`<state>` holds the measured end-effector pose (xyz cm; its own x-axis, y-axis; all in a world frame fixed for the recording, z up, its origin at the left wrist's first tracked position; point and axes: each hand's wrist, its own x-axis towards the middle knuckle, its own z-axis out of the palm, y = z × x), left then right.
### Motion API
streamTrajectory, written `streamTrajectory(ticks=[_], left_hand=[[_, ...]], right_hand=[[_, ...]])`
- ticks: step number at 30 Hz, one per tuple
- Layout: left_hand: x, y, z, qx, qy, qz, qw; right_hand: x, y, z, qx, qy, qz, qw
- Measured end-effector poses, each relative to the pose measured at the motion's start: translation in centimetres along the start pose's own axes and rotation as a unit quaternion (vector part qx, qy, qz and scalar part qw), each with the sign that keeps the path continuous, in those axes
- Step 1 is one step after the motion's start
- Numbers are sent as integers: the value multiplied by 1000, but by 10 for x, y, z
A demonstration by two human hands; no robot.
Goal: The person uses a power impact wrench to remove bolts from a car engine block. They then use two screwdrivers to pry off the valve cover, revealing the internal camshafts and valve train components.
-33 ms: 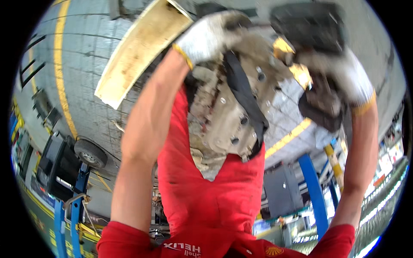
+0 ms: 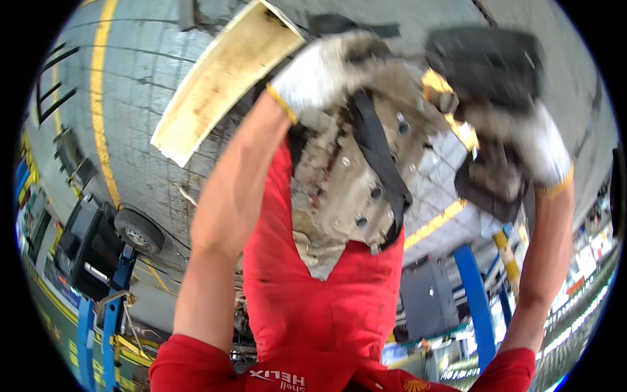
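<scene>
A dirty beige metal casing [image 2: 346,189], with bolt heads and round holes, stands close in front of my red-trousered legs. A black strap [image 2: 375,144] lies across it. At the casing's far end is my left hand [image 2: 323,72], in a white knitted glove, fingers curled; what they hold is blurred and hidden. My right hand [image 2: 532,144], gloved too, is closed round a black and yellow cordless power tool [image 2: 483,68], to the right of the casing. Motion smears the tool, and its working end cannot be made out.
A long pale tray-like panel [image 2: 225,81] lies on the tiled floor at far left. A wheel [image 2: 138,231] and a black bin-like box [image 2: 81,245] stand left. Blue posts [image 2: 475,300] and a grey cabinet [image 2: 426,297] are at lower right. Yellow lines [image 2: 99,98] mark the floor.
The whole view has shifted slightly, so the casing, both hands and the power tool appear a little lower and further right. Neither hand's hold has visibly changed.
</scene>
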<state>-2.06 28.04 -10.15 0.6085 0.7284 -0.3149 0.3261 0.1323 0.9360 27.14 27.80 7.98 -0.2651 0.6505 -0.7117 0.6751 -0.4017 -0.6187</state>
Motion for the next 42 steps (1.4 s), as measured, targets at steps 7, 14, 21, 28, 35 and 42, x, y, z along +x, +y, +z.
streamTrajectory(ticks=[7,14,21,28,35,42], left_hand=[[-109,23,-45,-19,14,-150,988],[-86,-164,-87,-281,192,-353,871],[16,-313,-96,-391,298,-367,790],[81,-408,-110,-429,327,-381,751],[117,-414,-107,526,-126,-197,818],[78,-445,-136,588,-69,-9,806]], right_hand=[[-81,-20,63,133,-18,9,991],[-64,-76,173,495,74,184,846],[-14,-121,235,463,77,221,855],[29,-98,303,350,67,90,930],[50,-61,361,258,34,83,962],[53,-65,387,401,48,140,904]])
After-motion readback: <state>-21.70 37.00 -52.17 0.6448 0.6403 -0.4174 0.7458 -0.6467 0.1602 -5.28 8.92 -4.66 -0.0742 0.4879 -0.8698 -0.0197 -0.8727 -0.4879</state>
